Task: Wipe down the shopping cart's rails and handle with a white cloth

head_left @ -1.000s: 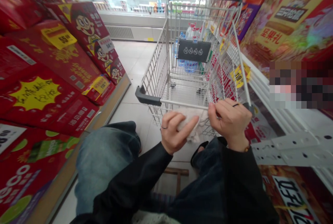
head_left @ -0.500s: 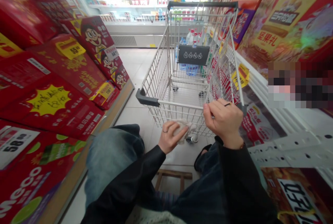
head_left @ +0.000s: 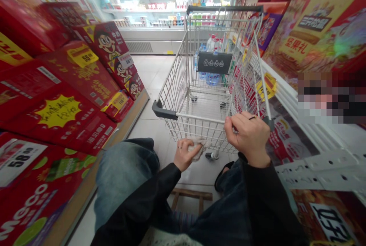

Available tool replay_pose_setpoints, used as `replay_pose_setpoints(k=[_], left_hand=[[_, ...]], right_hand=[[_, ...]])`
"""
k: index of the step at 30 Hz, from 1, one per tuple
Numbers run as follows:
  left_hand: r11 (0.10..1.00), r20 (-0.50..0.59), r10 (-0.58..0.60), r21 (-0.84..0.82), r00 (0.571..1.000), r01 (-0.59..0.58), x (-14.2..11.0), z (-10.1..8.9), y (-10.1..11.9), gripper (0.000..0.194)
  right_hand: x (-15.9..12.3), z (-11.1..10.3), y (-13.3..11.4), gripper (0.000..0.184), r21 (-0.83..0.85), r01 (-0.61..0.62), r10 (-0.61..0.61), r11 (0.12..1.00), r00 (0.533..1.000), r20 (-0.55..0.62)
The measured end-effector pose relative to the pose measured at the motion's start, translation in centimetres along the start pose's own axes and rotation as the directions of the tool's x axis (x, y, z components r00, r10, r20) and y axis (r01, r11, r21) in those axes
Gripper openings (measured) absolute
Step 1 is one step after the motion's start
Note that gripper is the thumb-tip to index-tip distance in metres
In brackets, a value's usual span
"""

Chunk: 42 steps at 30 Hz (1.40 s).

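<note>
A wire shopping cart (head_left: 183, 86) stands in the aisle in front of my knees. My right hand (head_left: 249, 135) is closed round the cart's near top rail at its right corner. My left hand (head_left: 185, 154) is closed on a crumpled white cloth (head_left: 200, 146) and presses it against the lower wires of the cart's near end, just above a caster wheel (head_left: 211, 156). Both arms are in black sleeves. I am seated low, with jeans-clad knees on either side.
Red gift boxes (head_left: 71, 97) with yellow price tags are stacked along the left. Boxes and white shelf rails (head_left: 314, 154) line the right. Water bottles (head_left: 210, 47) show beyond the cart. A wooden stool (head_left: 191, 196) is under me. A chilled shelf unit (head_left: 154, 5) fills the back.
My left hand has carried the cloth down from the top rail to the lower wires of the cart's near end. My right hand stays on the rail.
</note>
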<state>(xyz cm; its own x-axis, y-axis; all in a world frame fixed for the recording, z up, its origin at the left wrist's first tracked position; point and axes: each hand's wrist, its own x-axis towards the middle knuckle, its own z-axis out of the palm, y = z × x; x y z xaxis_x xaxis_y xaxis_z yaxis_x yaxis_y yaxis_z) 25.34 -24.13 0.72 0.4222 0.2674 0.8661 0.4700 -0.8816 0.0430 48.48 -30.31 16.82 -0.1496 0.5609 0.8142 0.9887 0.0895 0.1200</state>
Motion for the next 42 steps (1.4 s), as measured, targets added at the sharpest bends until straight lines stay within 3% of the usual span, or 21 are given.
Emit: replay_pose_setpoints(k=[3,6,9,11,15,18,20,24,26,28,33,35,37,42], left_hand=[[1.000,-0.051,0.019,0.005,0.999,-0.018,2.1,-1.5,-0.7,0.024],[0.999,-0.221,-0.006,0.046,0.975,0.017,6.4,-4.1,-1.6,0.041],[0.998,-0.292,-0.035,0.044,0.956,0.050,7.9,-4.7,-2.1,0.042],[0.999,-0.213,-0.038,0.009,0.976,0.041,5.9,-3.5,-2.0,0.039],[0.999,0.018,0.035,-0.031,0.999,-0.034,-1.3,0.0,-1.5,0.030],[0.999,0.062,0.018,-0.039,0.998,-0.016,-3.0,0.3,-1.6,0.029],[0.999,0.000,-0.024,-0.047,1.000,0.024,-0.7,-1.1,-1.8,0.033],[0.997,-0.252,-0.074,-0.010,0.965,0.074,6.5,-4.9,-2.3,0.041],[0.996,-0.287,-0.091,-0.006,0.954,0.093,7.8,-5.3,-2.6,0.043],[0.996,-0.216,-0.084,-0.020,0.973,0.082,6.2,-4.3,-2.6,0.043],[0.999,0.009,-0.032,-0.035,0.999,0.032,-2.3,-0.6,-2.3,0.021],[0.998,0.019,-0.052,-0.043,0.998,0.053,-3.0,-0.5,-2.5,0.018],[0.994,-0.020,-0.090,-0.066,0.996,0.089,-1.3,-1.6,-2.7,0.023],[0.996,-0.293,-0.090,-0.046,0.952,0.081,5.9,-5.5,-4.0,0.039]], right_hand=[[0.1,0.1,-0.1,0.038,-0.020,0.003,-0.003,1.000,1.000,-0.011],[0.2,0.0,-0.1,0.038,-0.041,0.012,-0.013,0.999,0.999,-0.033],[0.2,-0.1,0.0,0.038,-0.044,0.015,-0.016,0.999,0.999,-0.034],[0.1,-0.1,0.0,0.037,-0.043,0.012,-0.013,0.999,1.000,-0.028],[0.1,0.0,0.0,0.037,-0.060,0.028,-0.030,0.998,0.999,-0.031],[0.2,0.1,-0.1,0.037,-0.083,0.042,-0.045,0.996,0.999,-0.031],[0.3,0.0,-0.1,0.037,-0.091,0.042,-0.045,0.995,0.999,-0.028],[0.1,-0.1,-0.1,0.038,-0.098,0.042,-0.044,0.994,0.999,-0.023],[0.0,-0.1,0.0,0.038,-0.105,0.039,-0.041,0.994,0.999,-0.017],[0.0,-0.1,0.1,0.038,-0.110,0.040,-0.041,0.993,0.999,-0.012],[0.2,-0.2,0.0,0.039,-0.108,0.050,-0.053,0.993,0.998,-0.029],[0.3,-0.1,-0.2,0.039,-0.108,0.049,-0.052,0.993,0.998,-0.032],[0.3,-0.1,-0.2,0.038,-0.109,0.047,-0.051,0.993,0.998,-0.030],[-0.1,-0.2,0.0,0.039,-0.100,0.046,-0.048,0.994,0.999,-0.015]])
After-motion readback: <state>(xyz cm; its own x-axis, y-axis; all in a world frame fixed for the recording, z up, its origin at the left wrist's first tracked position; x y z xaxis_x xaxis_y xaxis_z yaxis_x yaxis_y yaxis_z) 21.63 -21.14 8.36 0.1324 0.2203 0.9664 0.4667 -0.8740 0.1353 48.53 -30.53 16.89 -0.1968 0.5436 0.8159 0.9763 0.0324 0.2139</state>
